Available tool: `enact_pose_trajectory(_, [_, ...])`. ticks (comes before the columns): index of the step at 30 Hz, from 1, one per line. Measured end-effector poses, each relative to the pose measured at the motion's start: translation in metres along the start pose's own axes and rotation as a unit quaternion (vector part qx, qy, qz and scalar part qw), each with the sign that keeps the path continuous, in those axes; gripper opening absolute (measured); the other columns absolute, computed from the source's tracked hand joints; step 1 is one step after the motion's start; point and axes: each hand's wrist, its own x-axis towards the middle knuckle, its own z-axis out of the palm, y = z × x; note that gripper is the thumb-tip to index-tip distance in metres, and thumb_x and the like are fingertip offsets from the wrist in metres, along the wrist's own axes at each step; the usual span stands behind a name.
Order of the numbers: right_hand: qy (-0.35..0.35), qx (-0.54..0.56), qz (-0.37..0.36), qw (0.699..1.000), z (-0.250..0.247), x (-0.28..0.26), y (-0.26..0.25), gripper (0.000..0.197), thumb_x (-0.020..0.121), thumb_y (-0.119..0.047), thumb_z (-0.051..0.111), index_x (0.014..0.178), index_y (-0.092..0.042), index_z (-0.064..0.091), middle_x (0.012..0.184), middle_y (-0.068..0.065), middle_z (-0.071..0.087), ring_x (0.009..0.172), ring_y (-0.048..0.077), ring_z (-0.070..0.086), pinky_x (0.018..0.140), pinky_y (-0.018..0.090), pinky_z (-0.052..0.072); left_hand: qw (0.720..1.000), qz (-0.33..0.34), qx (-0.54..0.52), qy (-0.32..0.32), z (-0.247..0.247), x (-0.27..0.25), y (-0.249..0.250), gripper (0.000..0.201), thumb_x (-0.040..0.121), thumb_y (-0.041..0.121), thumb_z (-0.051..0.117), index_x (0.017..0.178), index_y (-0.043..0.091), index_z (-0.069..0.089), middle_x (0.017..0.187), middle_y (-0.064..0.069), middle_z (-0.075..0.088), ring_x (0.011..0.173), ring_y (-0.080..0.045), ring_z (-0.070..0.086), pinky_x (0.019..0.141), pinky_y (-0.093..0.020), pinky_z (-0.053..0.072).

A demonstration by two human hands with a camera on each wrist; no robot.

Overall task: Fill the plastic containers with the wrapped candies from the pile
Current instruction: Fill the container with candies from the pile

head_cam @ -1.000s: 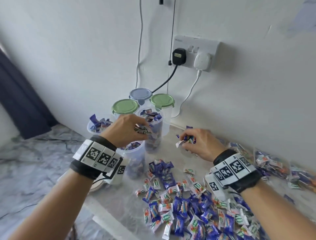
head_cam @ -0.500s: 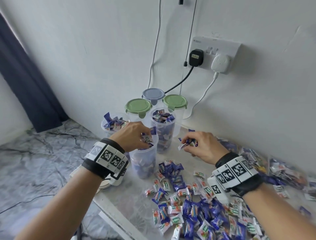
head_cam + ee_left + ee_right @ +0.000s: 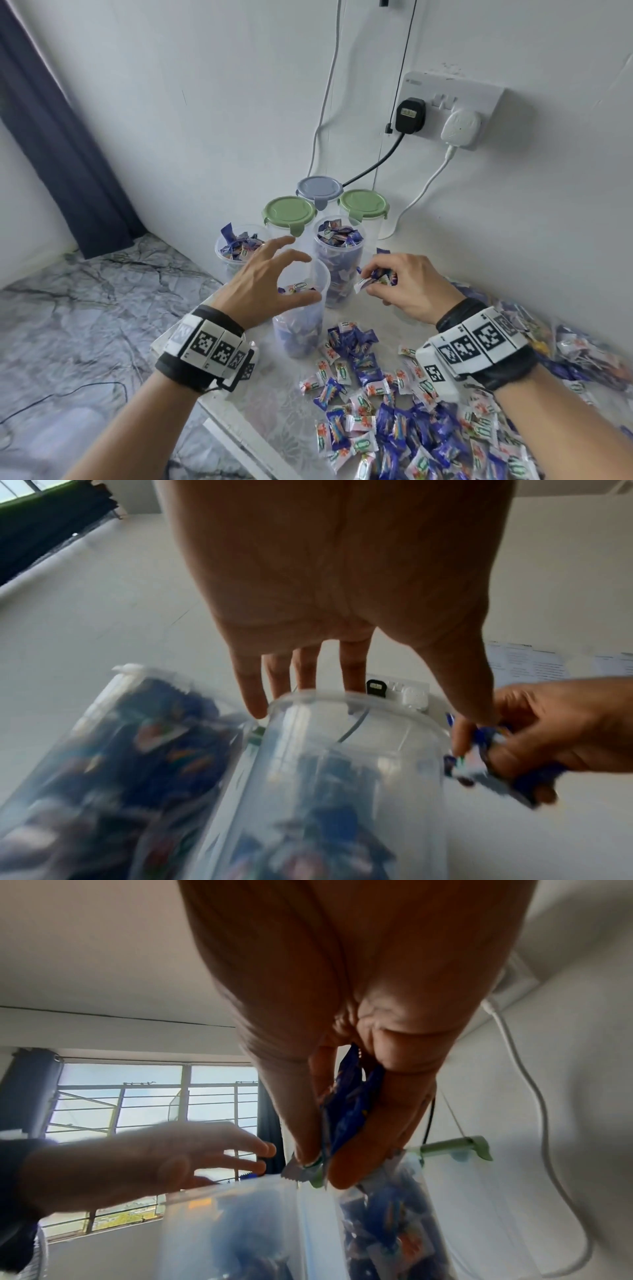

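Filling the near tub (image 3: 301,322), about half full: the left hand (image 3: 263,284) hovers spread and empty over its rim, while the right hand (image 3: 407,287) pinches several candies (image 3: 373,277) just beside it. Next, probably, carry them over the mouth and release; the pile (image 3: 404,431) lies nearer.

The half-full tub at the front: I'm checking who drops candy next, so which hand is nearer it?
Left. The left hand hovers open right over the half-full tub. The right hand holds candies just beside its rim.
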Motion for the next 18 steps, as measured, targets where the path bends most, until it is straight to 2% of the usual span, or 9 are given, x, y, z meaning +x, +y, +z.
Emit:
enact_pose_trajectory(2, [0.003, -0.010, -0.014, 1.000, -0.003, 0.005, -0.010, 0.011, 0.082, -0.022, 0.074, 0.092, -0.021, 0.071, 0.083, -0.008, 0.065, 0.064, -0.004, 0.056, 0.073, 0.028, 0.052, 1.000, 0.000, -0.018, 0.008, 0.010, -0.009, -0.005, 0.093, 0.066, 0.080, 0.062, 0.143, 0.034, 0.040, 0.160, -0.001, 0.022, 0.142, -0.017, 0.028, 0.111, -0.038, 0.026])
enact_pose_trajectory(4, [0.004, -0.014, -0.032, 0.999, -0.007, 0.010, -0.023, 0.011, 0.083, -0.022, 0.073, 0.093, -0.021, 0.071, 0.084, -0.005, 0.066, 0.064, 0.000, 0.059, 0.072, 0.030, 0.053, 0.999, -0.002, -0.041, 0.033, 0.021, -0.015, -0.010, 0.109, 0.063, 0.080, 0.063, 0.151, 0.030, 0.025, 0.161, -0.004, 0.019, 0.144, -0.013, 0.022, 0.112, -0.033, 0.021])
enact_pose_trajectory(5, [0.003, -0.011, -0.041, 0.999, -0.009, 0.013, -0.029, 0.011, 0.083, -0.021, 0.073, 0.094, -0.020, 0.071, 0.084, -0.004, 0.067, 0.064, 0.001, 0.060, 0.071, 0.027, 0.052, 0.997, -0.009, -0.058, 0.043, 0.025, -0.017, -0.011, 0.114, 0.063, 0.077, 0.067, 0.154, 0.028, 0.019, 0.161, -0.004, 0.019, 0.142, -0.007, 0.020, 0.112, -0.030, 0.020])
enact_pose_trajectory(7, [0.001, -0.009, -0.064, 0.998, -0.010, 0.019, -0.040, 0.010, 0.084, -0.019, 0.072, 0.094, -0.018, 0.072, 0.084, -0.009, 0.065, 0.065, -0.007, 0.059, 0.067, 0.012, 0.047, 0.994, -0.025, -0.091, 0.051, 0.031, -0.021, -0.014, 0.121, 0.065, 0.066, 0.078, 0.156, 0.023, 0.011, 0.162, -0.002, 0.019, 0.134, 0.005, 0.019, 0.111, -0.024, 0.018])
enact_pose_trajectory(9, [0.004, -0.013, -0.086, 0.996, -0.008, 0.027, -0.051, 0.011, 0.083, -0.018, 0.071, 0.094, -0.017, 0.072, 0.081, -0.016, 0.061, 0.067, -0.013, 0.054, 0.068, 0.004, 0.040, 0.991, -0.042, -0.115, 0.060, 0.035, -0.023, -0.018, 0.124, 0.065, 0.058, 0.081, 0.157, 0.021, 0.006, 0.162, -0.001, 0.018, 0.134, 0.006, 0.019, 0.113, -0.023, 0.018])
enact_pose_trajectory(12, [-0.005, -0.007, -0.111, 0.994, 0.003, 0.041, -0.064, 0.014, 0.083, -0.017, 0.072, 0.096, -0.016, 0.073, 0.086, -0.011, 0.066, 0.074, -0.002, 0.057, 0.073, 0.005, 0.040, 0.978, -0.085, -0.180, 0.061, 0.045, -0.023, -0.025, 0.123, 0.063, 0.056, 0.083, 0.156, 0.024, 0.009, 0.156, -0.002, 0.033, 0.137, -0.004, 0.031, 0.115, -0.035, 0.030])
enact_pose_trajectory(14, [-0.022, -0.007, -0.124, 0.992, 0.015, 0.050, -0.071, 0.015, 0.082, -0.016, 0.072, 0.097, -0.016, 0.073, 0.089, -0.008, 0.069, 0.081, 0.005, 0.060, 0.075, 0.007, 0.042, 0.967, -0.102, -0.223, 0.072, 0.053, -0.025, -0.030, 0.119, 0.061, 0.062, 0.084, 0.153, 0.031, 0.016, 0.146, 0.008, 0.043, 0.133, -0.010, 0.044, 0.111, -0.045, 0.040])
enact_pose_trajectory(16, [-0.043, -0.007, -0.127, 0.991, 0.027, 0.057, -0.075, 0.016, 0.081, -0.015, 0.072, 0.097, -0.015, 0.073, 0.085, -0.009, 0.066, 0.080, 0.005, 0.060, 0.071, 0.002, 0.039, 0.959, -0.103, -0.251, 0.083, 0.059, -0.027, -0.034, 0.117, 0.058, 0.067, 0.083, 0.151, 0.036, 0.019, 0.140, 0.019, 0.043, 0.131, -0.014, 0.050, 0.106, -0.050, 0.045])
enact_pose_trajectory(18, [-0.066, -0.013, -0.125, 0.990, 0.038, 0.063, -0.077, 0.016, 0.081, -0.016, 0.072, 0.097, -0.014, 0.073, 0.085, -0.008, 0.066, 0.079, 0.005, 0.059, 0.069, 0.002, 0.035, 0.957, -0.103, -0.259, 0.085, 0.060, -0.027, -0.036, 0.118, 0.057, 0.069, 0.083, 0.151, 0.037, 0.020, 0.145, 0.014, 0.043, 0.130, -0.015, 0.051, 0.105, -0.050, 0.046])
